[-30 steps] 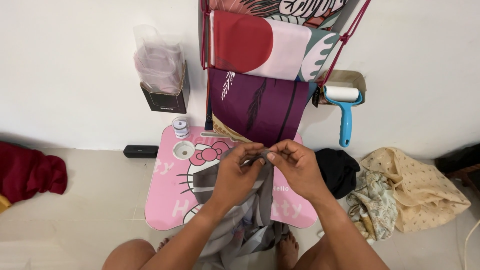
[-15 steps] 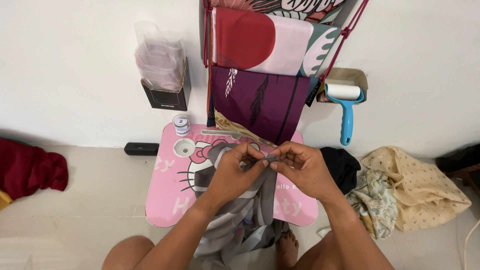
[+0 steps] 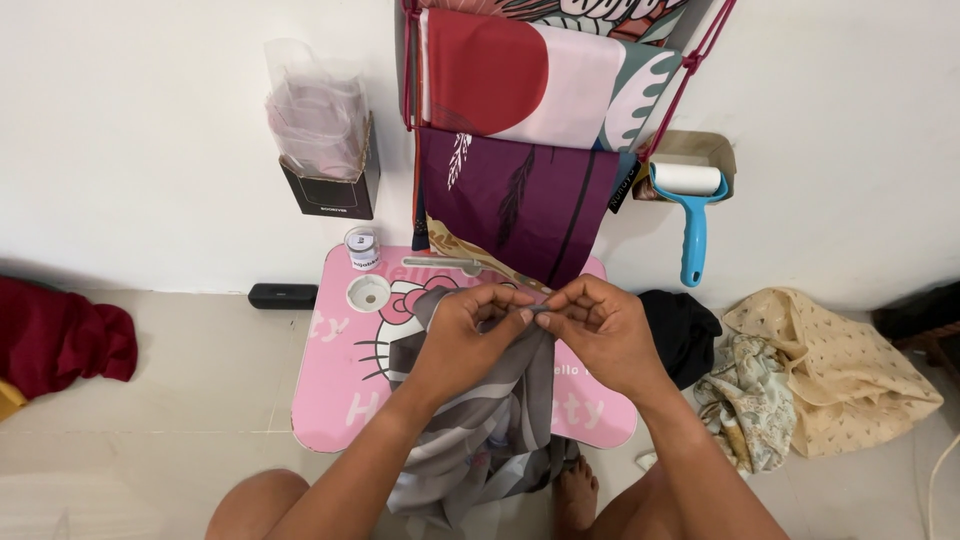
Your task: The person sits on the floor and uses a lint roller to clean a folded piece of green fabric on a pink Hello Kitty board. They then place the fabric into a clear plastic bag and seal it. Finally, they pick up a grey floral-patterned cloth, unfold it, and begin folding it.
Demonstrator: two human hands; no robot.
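Observation:
A grey patterned cloth drapes from my hands down over the pink cartoon-cat lap table toward my legs. My left hand pinches the cloth's top edge, fingers closed on it. My right hand grips the same edge just to the right, its fingertips meeting those of the left above the table's middle. A small round tape roll stands at the table's back left, next to a round cup recess.
Printed fabrics hang on the wall behind the table. A black box of clear bags and a blue lint roller are on the wall. Beige and floral cloths, black cloth lie right; red cloth left.
Both hands have shifted slightly lower and nearer to me with the cloth's edge, still pinched together. The cloth hangs much as before.

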